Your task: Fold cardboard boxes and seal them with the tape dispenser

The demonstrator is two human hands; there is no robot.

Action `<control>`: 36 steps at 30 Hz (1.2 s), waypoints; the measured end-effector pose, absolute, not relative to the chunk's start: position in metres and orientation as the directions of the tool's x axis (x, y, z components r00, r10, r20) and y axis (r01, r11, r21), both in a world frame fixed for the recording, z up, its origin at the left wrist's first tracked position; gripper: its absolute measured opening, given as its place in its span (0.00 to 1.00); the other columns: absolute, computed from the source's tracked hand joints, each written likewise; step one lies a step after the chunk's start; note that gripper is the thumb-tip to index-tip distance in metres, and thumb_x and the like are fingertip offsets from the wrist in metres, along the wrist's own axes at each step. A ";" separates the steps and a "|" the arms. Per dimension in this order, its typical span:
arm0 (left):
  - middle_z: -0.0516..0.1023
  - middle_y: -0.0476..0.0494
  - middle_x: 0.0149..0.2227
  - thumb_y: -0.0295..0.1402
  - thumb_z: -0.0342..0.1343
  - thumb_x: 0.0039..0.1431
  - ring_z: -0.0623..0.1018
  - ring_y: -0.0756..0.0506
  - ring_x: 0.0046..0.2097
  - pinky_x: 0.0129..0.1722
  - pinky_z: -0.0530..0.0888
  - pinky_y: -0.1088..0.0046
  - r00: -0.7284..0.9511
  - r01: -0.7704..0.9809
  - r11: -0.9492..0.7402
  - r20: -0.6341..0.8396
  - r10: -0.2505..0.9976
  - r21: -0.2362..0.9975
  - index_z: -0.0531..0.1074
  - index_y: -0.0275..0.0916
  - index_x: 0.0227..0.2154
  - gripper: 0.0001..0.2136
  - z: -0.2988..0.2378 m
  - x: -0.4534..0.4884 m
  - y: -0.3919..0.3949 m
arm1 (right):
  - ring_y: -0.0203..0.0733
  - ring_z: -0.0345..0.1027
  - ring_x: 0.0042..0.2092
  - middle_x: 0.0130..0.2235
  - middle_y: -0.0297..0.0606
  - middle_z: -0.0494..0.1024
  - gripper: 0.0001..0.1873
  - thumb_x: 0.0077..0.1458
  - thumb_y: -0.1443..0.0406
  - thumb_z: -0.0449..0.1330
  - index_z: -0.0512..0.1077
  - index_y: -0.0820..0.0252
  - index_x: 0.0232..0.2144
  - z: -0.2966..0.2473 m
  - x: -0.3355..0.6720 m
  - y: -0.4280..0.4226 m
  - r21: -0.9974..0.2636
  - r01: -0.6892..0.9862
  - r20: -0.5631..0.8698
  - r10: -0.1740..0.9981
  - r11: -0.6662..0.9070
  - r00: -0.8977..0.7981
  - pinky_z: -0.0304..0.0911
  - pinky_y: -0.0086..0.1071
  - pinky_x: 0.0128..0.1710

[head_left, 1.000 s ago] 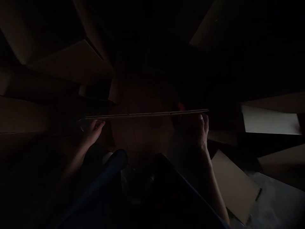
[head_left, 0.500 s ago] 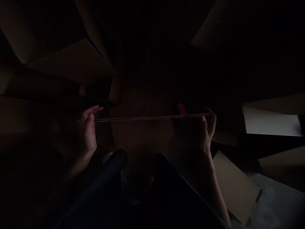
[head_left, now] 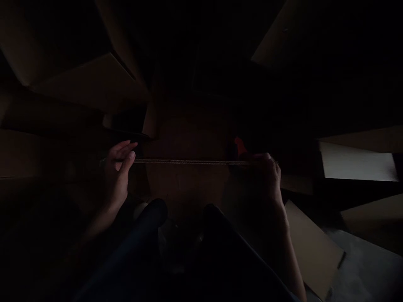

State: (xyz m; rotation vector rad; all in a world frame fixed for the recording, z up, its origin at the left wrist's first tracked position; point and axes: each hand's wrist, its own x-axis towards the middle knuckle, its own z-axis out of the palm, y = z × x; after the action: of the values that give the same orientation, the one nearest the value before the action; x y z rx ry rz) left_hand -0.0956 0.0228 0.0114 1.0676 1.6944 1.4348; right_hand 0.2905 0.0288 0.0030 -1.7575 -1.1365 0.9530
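Observation:
A flattened cardboard sheet [head_left: 185, 162] stands edge-on in front of me, its corrugated edge in two layers running nearly level between my hands. My left hand [head_left: 118, 172] grips its left end, thumb on the near side and fingers stretched out on the far side. At the other end is my right hand [head_left: 272, 176], closed around the sheet with the thumb over the top edge. The far fingers of that hand are hidden in the dark. Just beyond the sheet, close to the right hand, a red object [head_left: 240, 146] shows; its kind is unclear.
The scene is very dark. A large cardboard box [head_left: 85, 84] rises at upper left. On the right lie a pale lit panel [head_left: 355, 161] and a cardboard piece [head_left: 315, 247] on grey floor [head_left: 365, 264]. My knees [head_left: 157, 212] are below the hands.
The sheet's right end has dropped a little, making it more level. My right thumb has shifted up over the edge, and the left thumb has moved slightly right.

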 end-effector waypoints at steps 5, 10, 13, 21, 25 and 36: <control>0.84 0.45 0.49 0.51 0.67 0.56 0.79 0.39 0.58 0.63 0.71 0.53 -0.445 0.158 0.072 0.006 0.896 0.985 0.77 0.47 0.47 0.20 0.006 -0.100 0.037 | 0.45 0.77 0.42 0.40 0.37 0.83 0.20 0.59 0.46 0.62 0.78 0.52 0.45 0.036 0.288 0.030 -0.891 0.273 -0.274 0.910 -0.362 0.311 0.71 0.38 0.41; 0.83 0.42 0.49 0.51 0.65 0.58 0.79 0.38 0.58 0.62 0.71 0.50 -0.458 0.132 0.086 -0.016 0.889 0.988 0.75 0.44 0.49 0.22 0.002 -0.097 0.035 | 0.48 0.79 0.47 0.44 0.37 0.84 0.20 0.52 0.49 0.70 0.80 0.50 0.45 0.062 0.290 0.026 -0.850 0.404 -0.237 0.931 -0.337 0.278 0.73 0.40 0.45; 0.82 0.44 0.50 0.50 0.65 0.58 0.78 0.38 0.59 0.63 0.71 0.50 -0.459 0.193 0.042 0.052 0.887 0.980 0.74 0.47 0.49 0.20 0.006 -0.094 0.033 | 0.50 0.80 0.44 0.42 0.38 0.85 0.26 0.51 0.48 0.72 0.79 0.50 0.50 0.073 0.287 0.026 -0.810 0.524 -0.152 0.957 -0.264 0.248 0.74 0.43 0.43; 0.77 0.49 0.57 0.34 0.60 0.66 0.69 0.35 0.68 0.72 0.61 0.48 -0.036 0.760 -0.317 0.524 0.851 0.568 0.74 0.50 0.54 0.14 0.062 -0.063 0.040 | 0.54 0.68 0.64 0.55 0.45 0.81 0.22 0.72 0.54 0.50 0.79 0.59 0.48 0.077 0.209 0.061 -0.391 0.836 0.172 0.923 0.384 -0.344 0.60 0.51 0.66; 0.77 0.43 0.60 0.33 0.53 0.69 0.68 0.35 0.69 0.72 0.57 0.48 0.175 0.779 -0.425 0.491 0.853 0.461 0.69 0.44 0.62 0.20 0.065 -0.025 0.033 | 0.48 0.79 0.48 0.43 0.43 0.85 0.27 0.73 0.52 0.46 0.82 0.58 0.41 0.065 0.188 0.071 -0.357 0.873 0.035 0.939 0.332 -0.342 0.69 0.42 0.54; 0.82 0.48 0.56 0.44 0.44 0.75 0.82 0.42 0.54 0.62 0.60 0.64 0.282 0.821 -0.498 0.559 0.779 0.280 0.55 0.50 0.72 0.26 0.001 -0.006 0.003 | 0.51 0.80 0.47 0.49 0.42 0.84 0.26 0.72 0.47 0.47 0.77 0.52 0.52 0.072 0.188 0.043 -0.444 0.875 -0.249 0.911 0.194 -0.328 0.68 0.39 0.39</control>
State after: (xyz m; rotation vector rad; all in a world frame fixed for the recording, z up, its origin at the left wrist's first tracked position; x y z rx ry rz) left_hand -0.0055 0.0033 0.0012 2.5648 1.6025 1.0578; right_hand 0.1881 0.0427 0.0719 -1.7789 -2.3723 0.8039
